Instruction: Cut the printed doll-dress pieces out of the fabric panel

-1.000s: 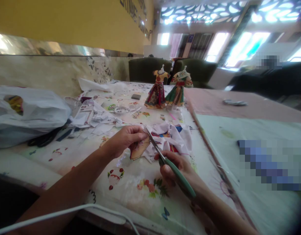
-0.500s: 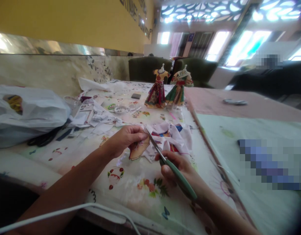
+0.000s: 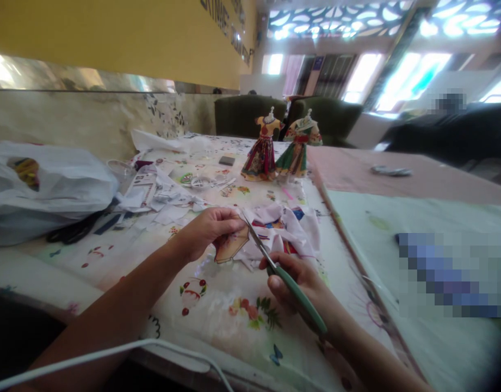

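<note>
My left hand (image 3: pixel 211 228) pinches a printed fabric piece (image 3: pixel 232 246), orange-tan with a dark outline, between thumb and fingers. In my right hand (image 3: pixel 297 277) is a pair of scissors (image 3: pixel 300 299) with green handles, gripped with the blades pointing up and left. The blades lie along the right edge of the printed piece, their tips close to my left fingertips. Behind and right of them lies a bunched white fabric (image 3: pixel 309 231) with red and blue prints. Whether the blades are fully closed is hard to make out.
Two small dresses on stands, one maroon (image 3: pixel 263 152) and one green (image 3: pixel 298 149), stand toward the back. A white plastic bag (image 3: pixel 50 190) sits at left beside paper and fabric scraps (image 3: pixel 152 188). A white cable (image 3: pixel 152 342) crosses the near edge. A grey block (image 3: pixel 226 160) lies farther back.
The printed piece has tilted slightly upward in my left hand, its lower edge now higher. The scissors stay nearly in place, and my right hand has barely moved.
</note>
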`<state>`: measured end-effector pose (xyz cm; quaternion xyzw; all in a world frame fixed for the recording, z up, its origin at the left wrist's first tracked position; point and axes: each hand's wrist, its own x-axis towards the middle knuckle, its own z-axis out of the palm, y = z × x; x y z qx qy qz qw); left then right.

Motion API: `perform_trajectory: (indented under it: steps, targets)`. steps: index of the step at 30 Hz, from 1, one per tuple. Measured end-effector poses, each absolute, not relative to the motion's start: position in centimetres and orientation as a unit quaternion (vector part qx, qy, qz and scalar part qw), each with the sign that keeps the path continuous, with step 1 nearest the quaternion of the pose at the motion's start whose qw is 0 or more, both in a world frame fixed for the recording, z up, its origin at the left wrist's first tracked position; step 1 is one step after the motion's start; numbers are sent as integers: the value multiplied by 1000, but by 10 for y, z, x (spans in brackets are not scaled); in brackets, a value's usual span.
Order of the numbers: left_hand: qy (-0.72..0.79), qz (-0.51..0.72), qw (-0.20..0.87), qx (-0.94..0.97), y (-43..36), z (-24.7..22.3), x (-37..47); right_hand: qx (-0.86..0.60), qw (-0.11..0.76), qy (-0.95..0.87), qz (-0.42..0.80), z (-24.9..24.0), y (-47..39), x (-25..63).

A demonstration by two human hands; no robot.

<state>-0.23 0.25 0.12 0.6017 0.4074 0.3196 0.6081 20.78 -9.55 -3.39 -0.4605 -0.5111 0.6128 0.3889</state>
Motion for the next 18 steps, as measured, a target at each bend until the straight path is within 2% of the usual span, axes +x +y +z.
perform_trajectory:
  steps: [18]
  targets:
    - [409,299,609,611,4,-1,-5,-431,385,-557,597,-36,-92,212]
